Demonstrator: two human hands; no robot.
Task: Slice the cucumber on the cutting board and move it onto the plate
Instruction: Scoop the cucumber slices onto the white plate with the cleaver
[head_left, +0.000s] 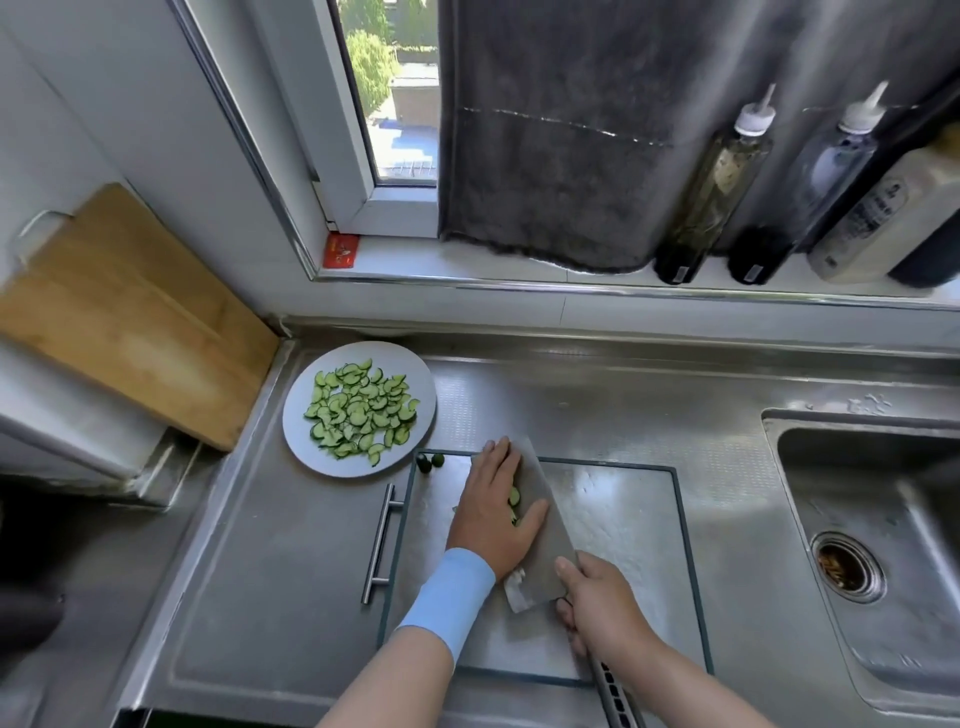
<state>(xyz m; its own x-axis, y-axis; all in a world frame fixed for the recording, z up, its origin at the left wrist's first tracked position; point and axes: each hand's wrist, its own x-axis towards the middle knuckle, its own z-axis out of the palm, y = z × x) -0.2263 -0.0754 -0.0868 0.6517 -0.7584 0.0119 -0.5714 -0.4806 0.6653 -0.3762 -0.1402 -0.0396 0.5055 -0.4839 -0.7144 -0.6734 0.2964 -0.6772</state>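
On the steel cutting board (623, 519) my left hand (493, 504) lies flat with straight fingers over a few cucumber slices (514, 501), pressing them against the flat side of a cleaver (545, 525). My right hand (602, 608) grips the cleaver's handle at the near end of the blade. A grey plate (415, 457) to the far left of the board carries a heap of several cucumber slices (358, 410). Two cucumber end pieces (431, 460) lie at the board's far left corner.
A sink (883, 545) with a drain opens to the right. A wooden board (130, 322) leans at the left wall. Bottles (711, 187) stand on the window sill beside a hanging grey towel (561, 130). A bar handle (382, 543) sits left of the cutting board.
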